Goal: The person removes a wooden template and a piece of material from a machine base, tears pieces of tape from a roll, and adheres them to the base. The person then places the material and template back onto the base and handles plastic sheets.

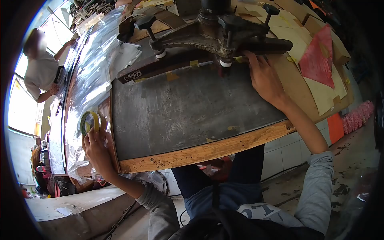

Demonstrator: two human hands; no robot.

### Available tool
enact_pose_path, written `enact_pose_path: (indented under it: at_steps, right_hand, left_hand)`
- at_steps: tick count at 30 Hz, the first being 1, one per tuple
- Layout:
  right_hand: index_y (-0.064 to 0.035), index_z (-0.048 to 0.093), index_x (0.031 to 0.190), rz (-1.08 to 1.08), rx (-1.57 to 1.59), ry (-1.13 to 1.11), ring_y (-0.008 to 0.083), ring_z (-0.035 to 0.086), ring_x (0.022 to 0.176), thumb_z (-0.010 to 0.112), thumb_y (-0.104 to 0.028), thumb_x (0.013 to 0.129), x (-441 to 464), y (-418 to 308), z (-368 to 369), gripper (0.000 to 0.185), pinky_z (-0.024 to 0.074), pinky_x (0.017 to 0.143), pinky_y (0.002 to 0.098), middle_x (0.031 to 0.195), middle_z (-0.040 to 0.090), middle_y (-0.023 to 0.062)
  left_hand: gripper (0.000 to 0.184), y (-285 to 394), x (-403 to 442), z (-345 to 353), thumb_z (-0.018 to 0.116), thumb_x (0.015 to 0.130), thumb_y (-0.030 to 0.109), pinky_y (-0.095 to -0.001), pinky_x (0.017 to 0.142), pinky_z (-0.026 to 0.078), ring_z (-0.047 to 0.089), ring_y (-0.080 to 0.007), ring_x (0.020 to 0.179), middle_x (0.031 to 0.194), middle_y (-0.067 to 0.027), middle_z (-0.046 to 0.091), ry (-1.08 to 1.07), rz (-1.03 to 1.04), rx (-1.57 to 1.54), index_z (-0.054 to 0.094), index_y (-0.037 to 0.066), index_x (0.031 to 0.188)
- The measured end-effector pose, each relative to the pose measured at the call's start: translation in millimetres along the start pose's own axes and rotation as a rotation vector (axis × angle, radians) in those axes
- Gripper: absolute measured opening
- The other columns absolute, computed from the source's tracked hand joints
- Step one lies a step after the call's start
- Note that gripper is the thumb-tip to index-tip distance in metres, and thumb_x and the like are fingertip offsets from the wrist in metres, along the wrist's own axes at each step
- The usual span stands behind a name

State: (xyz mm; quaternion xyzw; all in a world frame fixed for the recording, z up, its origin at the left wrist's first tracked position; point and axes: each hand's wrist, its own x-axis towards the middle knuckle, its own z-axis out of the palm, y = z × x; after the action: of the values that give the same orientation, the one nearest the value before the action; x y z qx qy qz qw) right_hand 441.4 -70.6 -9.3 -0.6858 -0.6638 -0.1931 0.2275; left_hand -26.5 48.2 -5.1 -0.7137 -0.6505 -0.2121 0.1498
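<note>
My left hand is closed on a roll of yellow-green tape, upright at the left edge of the dark board. My right hand reaches to the far side of the board, fingers stretched out against the lower edge of a dark bar. Close to those fingertips a bit of yellow tape shows; whether they pinch it is hard to see. Under both sits the scuffed dark grey board with a wooden front edge. Above the bar stands a heavy metal frame with black knobs.
Clear plastic sheeting covers the table at left. A red triangular piece lies on pale paper patterns at right. Another person stands at the far left. A pink fluffy bundle is beyond the right corner.
</note>
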Motion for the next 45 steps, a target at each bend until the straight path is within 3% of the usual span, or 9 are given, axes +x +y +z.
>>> enact_pose_path:
  at_steps: [12,24,45]
  right_hand:
    - [-0.0008,0.039,0.131,-0.001,0.029,0.011,0.0306,0.059,0.086,0.053,0.004,0.078,1.2,0.5,0.5,0.055,0.0437,0.078,0.0428,0.083,0.064,0.0161]
    - [0.0042,0.046,0.104,-0.071,-0.053,0.040,0.0311,0.060,0.085,0.050,0.003,0.079,2.4,1.0,3.9,0.025,0.0434,0.075,0.0428,0.074,0.063,0.0174]
    - [0.0046,0.047,0.105,-0.059,-0.024,0.048,0.0311,0.060,0.085,0.050,0.004,0.078,2.1,0.4,3.6,0.026,0.0426,0.076,0.0422,0.075,0.063,0.0174]
  left_hand:
    - [0.031,0.8,-0.4,-0.9,0.039,0.098,0.022,-0.0474,0.086,0.044,0.055,-0.0355,0.105,0.113,-0.0152,0.059,-0.006,-0.012,-0.024,0.058,0.007,0.118]
    - [0.031,1.1,0.1,-1.4,0.039,0.098,0.020,-0.0480,0.086,0.044,0.054,-0.0352,0.107,0.114,-0.0154,0.059,-0.017,-0.012,0.013,0.057,0.007,0.119]
    - [0.029,-4.0,-0.7,2.0,0.040,0.098,0.019,-0.0488,0.087,0.043,0.053,-0.0368,0.108,0.111,-0.0174,0.058,-0.009,0.009,-0.006,0.055,0.006,0.120]
